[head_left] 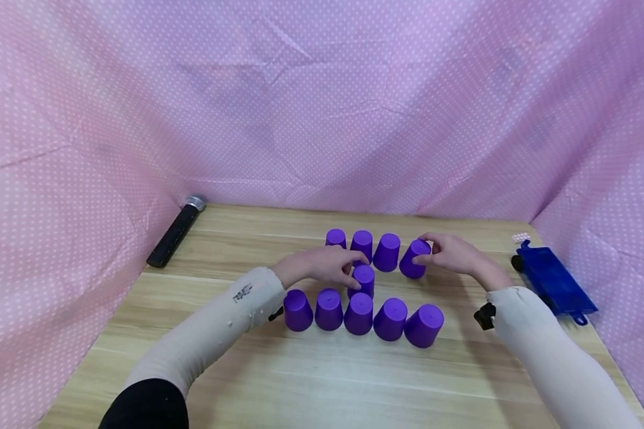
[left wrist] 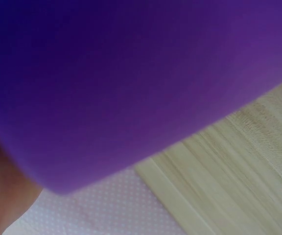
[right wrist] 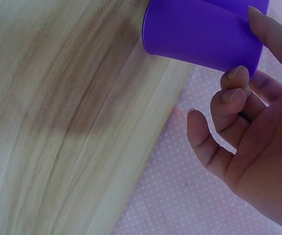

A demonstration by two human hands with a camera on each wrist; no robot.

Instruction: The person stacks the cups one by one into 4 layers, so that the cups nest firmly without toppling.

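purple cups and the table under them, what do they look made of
Small purple upside-down cups: probably plastic, one even colour, smooth, with a soft sheen and thin walls, seen close in the right hand. Pale tabletop: wood or a wood-look laminate, with long grain streaks and plank seams, matte. The pictures cannot settle which.

Even, soft light fills the head view, bright with no glare; faint shadows lie under the sleeves and cups on the tabletop (head_left: 300, 381). Its edges bow toward three and nine o'clock. The left wrist view is badly blurred, a purple cup (left wrist: 131, 83) filling it. The right wrist view smears at nine o'clock.
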